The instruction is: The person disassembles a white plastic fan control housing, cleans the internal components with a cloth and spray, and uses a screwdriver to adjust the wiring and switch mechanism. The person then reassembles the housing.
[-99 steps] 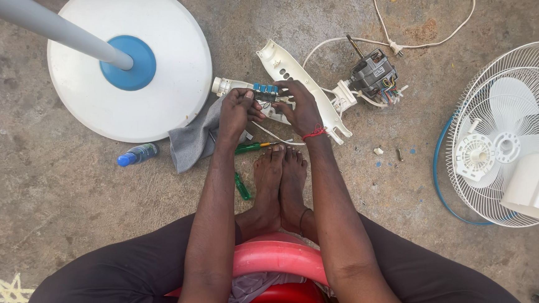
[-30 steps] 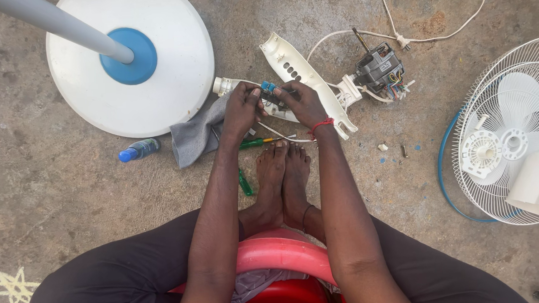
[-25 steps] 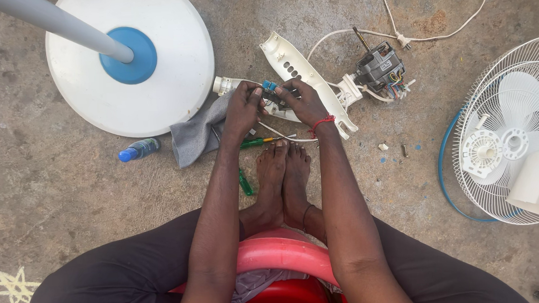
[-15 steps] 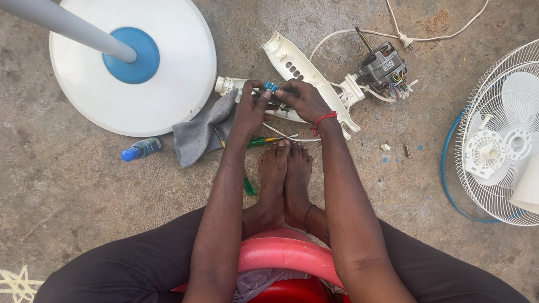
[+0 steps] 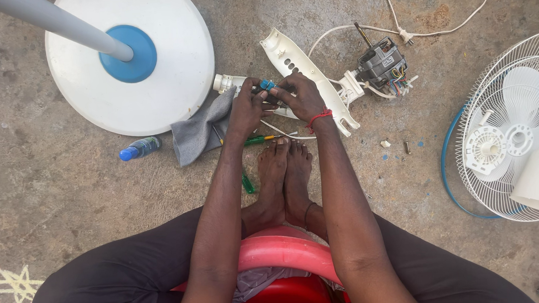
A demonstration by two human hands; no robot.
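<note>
Rough concrete floor (image 5: 48, 202) lay under me; my left hand (image 5: 245, 109) and right hand (image 5: 300, 96) pinched together on a small blue part (image 5: 267, 83) at twelve o'clock; a slip could have dropped it among the loose screws (image 5: 406, 147).

Floor (image 5: 47, 184): rough, matt concrete, stained and pitted. Round fan base (image 5: 172, 82): smooth white plastic with a slight sheen, its blue collar (image 5: 128, 63) glossy; pole (image 5: 56, 21) smooth, pale grey, satin. Control housing (image 5: 295, 59): white moulded plastic, matt. Motor (image 5: 381, 63): dull dark metal, with plastic-sheathed coloured wires. Cloth (image 5: 196, 131): soft grey fabric, matt and creased. Small bottle (image 5: 139, 147): clear glossy plastic with blue cap. Screwdriver handle (image 5: 253, 140): translucent green plastic. Fan guard (image 5: 514, 80): thin white-coated wire. Stool (image 5: 282, 257): shiny red plastic. Wristband (image 5: 318, 117): red thread.
</note>
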